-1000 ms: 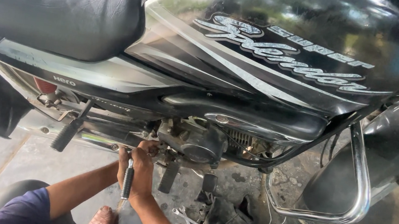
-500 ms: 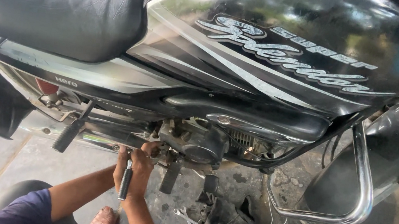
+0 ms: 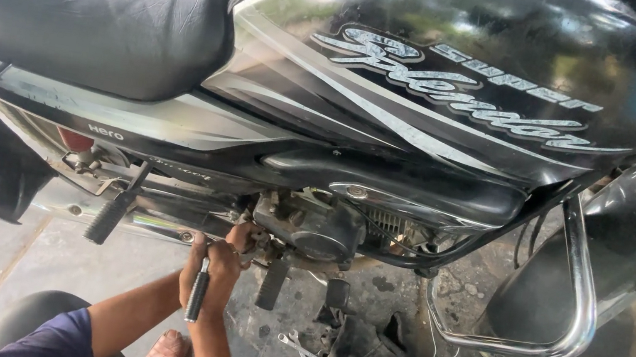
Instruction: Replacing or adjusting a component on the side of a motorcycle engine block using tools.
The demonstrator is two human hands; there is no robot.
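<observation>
Hands work low under the motorcycle's engine (image 3: pixel 319 225): the right hand (image 3: pixel 222 261) wraps closed around a black-handled tool (image 3: pixel 196 295), angled upward at the crankcase, while the left hand (image 3: pixel 245 236) steadies against the engine, fingers curled. Spanners (image 3: pixel 308 355) lie nearby on the floor.

Light: bright daylight | Glare: sky reflections on fuel tank (image 3: pixel 468 75) above the grip | Shadow: engine (image 3: pixel 319 225) dim | Focus: sharp; edges bowed

A dark-handled tool (image 3: pixel 196 295) hung roughly upright, grip downward, its tip seemingly set against the black engine (image 3: pixel 311 226) at its seven o'clock.
</observation>
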